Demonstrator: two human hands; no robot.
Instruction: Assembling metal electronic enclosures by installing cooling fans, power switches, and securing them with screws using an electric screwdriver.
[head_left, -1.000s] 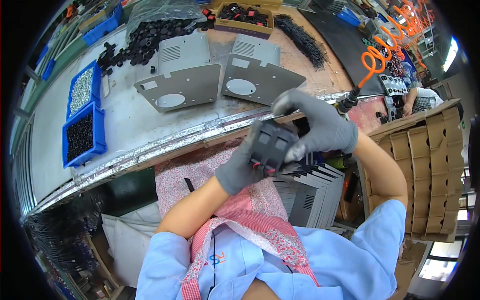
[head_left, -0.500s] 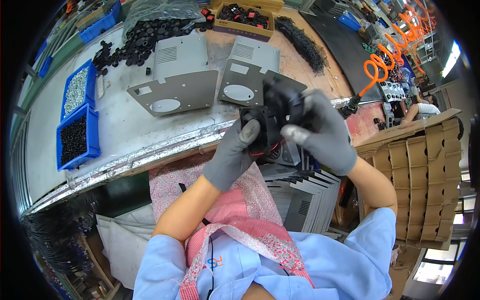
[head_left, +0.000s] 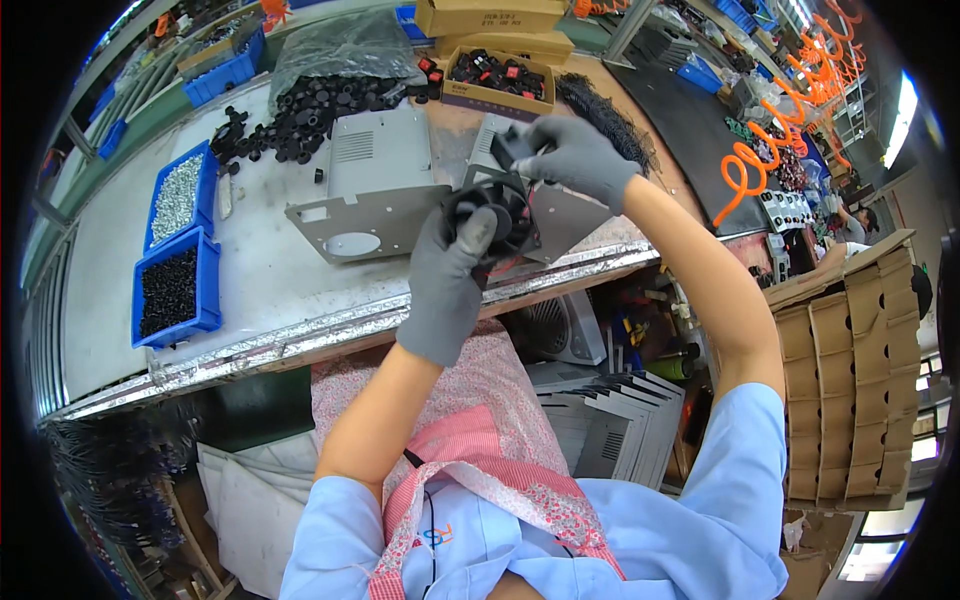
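Note:
My left hand [head_left: 446,285], in a grey glove, is closed round a black cooling fan [head_left: 512,222], its thumb on the round front. Thin red wire shows below the fan. Beyond it, my gloved right hand [head_left: 585,160] pinches a small black block-like piece [head_left: 508,147], whose kind I cannot make out. That piece is over a bent grey metal panel [head_left: 572,212], which the fan and my hands partly cover. To the left, another grey bent panel [head_left: 378,155] with slots and a large round hole stands on the bench.
Two blue bins, one of silvery fasteners [head_left: 180,195] and one of black screws [head_left: 170,295], sit at the left. Black caps [head_left: 305,115] lie in a heap behind. A carton [head_left: 497,90] of black and red parts stands at the back. An orange coiled hose [head_left: 745,175] hangs right.
My right hand has moved forward and left, away from my body, with the black piece. My left hand has raised the fan slightly over the bench and turned its round face into view.

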